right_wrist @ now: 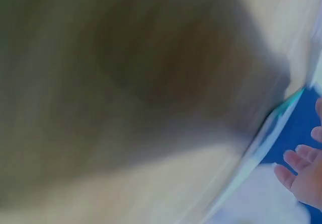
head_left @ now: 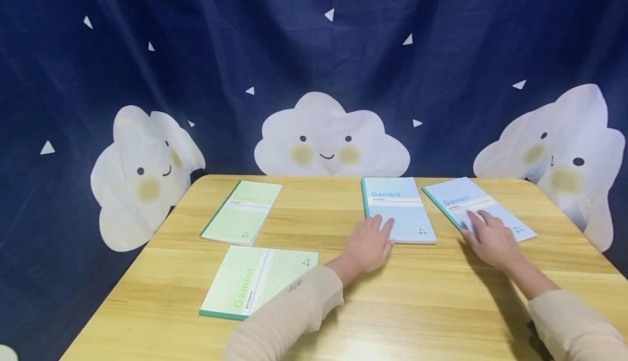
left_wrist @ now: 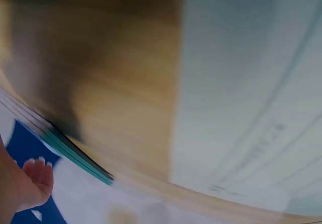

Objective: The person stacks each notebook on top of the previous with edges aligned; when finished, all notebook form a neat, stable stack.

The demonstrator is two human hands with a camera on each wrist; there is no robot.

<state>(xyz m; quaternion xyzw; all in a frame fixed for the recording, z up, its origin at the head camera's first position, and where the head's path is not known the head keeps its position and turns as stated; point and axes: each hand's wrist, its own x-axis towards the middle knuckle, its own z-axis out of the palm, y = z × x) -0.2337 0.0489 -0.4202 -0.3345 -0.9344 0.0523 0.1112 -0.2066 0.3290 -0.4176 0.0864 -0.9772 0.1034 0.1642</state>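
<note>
In the head view, 4 notebooks lie flat on a wooden table. The straight blue notebook sits at the far edge, right of its middle, its spine facing left. The left hand rests fingers on the lower left part of that cover, loosely spread and not closed round it. The slanted blue notebook lies just beside it, towards the far right corner, turned so that its lower end points at the right edge. The right hand lays relaxed fingers on its cover, with no closed grip. The far green notebook is near the far left corner; the near green notebook lies sideways just below it, spine towards the near edge, partly covered by the left beige sleeve. Behind the table hangs a navy curtain with white clouds. In the left wrist view, blurred, the left hand shows at the lower left near a teal spine, while a pale lined cover fills the right side; I cannot tell whose it is. In the right wrist view, the right hand's fingers stand apart beside a notebook edge, and a dark shadow blots the tabletop.
</note>
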